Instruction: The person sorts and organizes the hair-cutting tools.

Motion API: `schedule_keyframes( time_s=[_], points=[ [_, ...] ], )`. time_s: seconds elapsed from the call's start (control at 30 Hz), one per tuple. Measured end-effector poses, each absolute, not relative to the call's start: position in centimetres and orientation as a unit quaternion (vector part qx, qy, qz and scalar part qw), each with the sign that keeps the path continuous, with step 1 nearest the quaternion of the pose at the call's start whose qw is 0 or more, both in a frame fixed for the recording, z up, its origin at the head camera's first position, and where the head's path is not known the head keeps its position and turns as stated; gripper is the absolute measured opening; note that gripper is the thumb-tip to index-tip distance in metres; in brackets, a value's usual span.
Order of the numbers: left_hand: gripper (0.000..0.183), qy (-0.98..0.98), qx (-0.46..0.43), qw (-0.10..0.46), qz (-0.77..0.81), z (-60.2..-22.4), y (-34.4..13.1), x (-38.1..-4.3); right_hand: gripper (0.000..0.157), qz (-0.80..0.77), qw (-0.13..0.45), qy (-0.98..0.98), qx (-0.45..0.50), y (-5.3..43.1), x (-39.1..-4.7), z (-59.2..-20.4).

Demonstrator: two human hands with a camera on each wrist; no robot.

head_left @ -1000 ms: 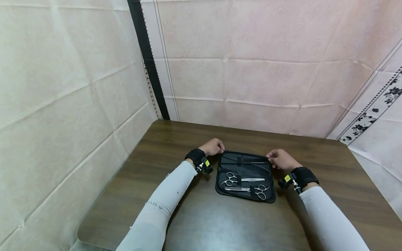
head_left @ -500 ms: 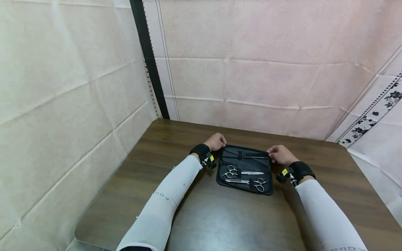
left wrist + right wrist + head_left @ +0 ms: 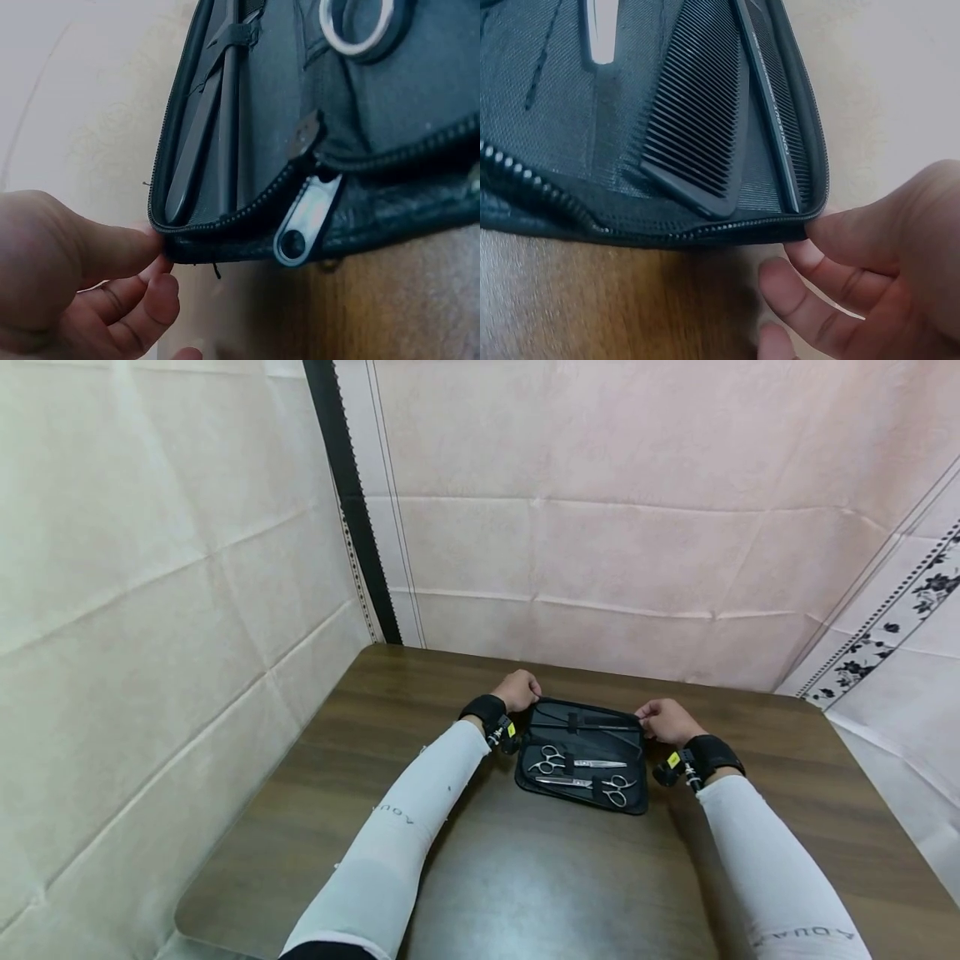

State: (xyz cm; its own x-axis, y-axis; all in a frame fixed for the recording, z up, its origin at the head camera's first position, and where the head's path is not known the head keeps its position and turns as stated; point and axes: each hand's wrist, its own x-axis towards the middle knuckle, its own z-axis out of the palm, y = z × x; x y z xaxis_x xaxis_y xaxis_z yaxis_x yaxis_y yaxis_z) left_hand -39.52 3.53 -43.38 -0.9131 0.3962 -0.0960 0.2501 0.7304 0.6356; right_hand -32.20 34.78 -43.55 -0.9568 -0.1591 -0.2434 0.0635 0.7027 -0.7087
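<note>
Here the left hand [image 3: 519, 690] pinches the far left corner of the black zip-up fabric case [image 3: 583, 755], thumb on top and a finger under the edge. The right hand [image 3: 663, 720] pinches the far right corner the same way. In both wrist views the fingertips nip just the zipper rim, and the other fingers hang loosely curled below.

The case lies open in the middle of the dark brown wooden bench [image 3: 480, 868], between the two hands. The far flap is lifted a little off the bench. A flat black plastic comb [image 3: 697, 127] is tucked in the lifted flap, with a thin black rod [image 3: 769, 112] beside it. On the near flap lie two pairs of shiny silver metal scissors [image 3: 576, 764], one above the other, held by small black straps. A silver metal zipper pull [image 3: 306, 221] hangs at the fold on the left side.

I think the step is handling the far flap by its corners. To do it well, both hands should move at the same speed, so the flap stays level and the comb does not slide out. The pinch should stay on the rim, away from the zipper teeth and the scissors' sharp tips.

White sleeves [image 3: 405, 827] cover both arms, with black wrist bands [image 3: 483, 710]. Pale cloth walls [image 3: 150, 568] stand behind the bench.
</note>
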Motion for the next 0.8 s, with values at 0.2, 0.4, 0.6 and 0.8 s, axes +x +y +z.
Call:
schedule_keyframes(
  time_s=[0.2,0.4,0.6,0.8],
  points=[
    [0.01,0.913,0.17,0.1,0.357,-43.0,3.4,-38.9,0.02,-0.386,0.124,0.914,-0.03,35.0,-31.9,-43.5],
    [0.009,0.9,0.192,0.083,0.383,-43.6,2.6,-38.6,0.02,-0.371,0.083,0.924,-0.042,34.5,-30.8,-42.9],
    [0.009,0.889,0.216,0.076,0.396,-43.2,2.1,-38.1,0.02,-0.347,0.041,0.935,-0.06,34.4,-29.9,-42.1],
    [0.008,0.879,0.246,0.08,0.4,-42.3,1.7,-37.4,0.018,-0.338,0.015,0.938,-0.074,34.4,-28.8,-41.4]
  ],
)
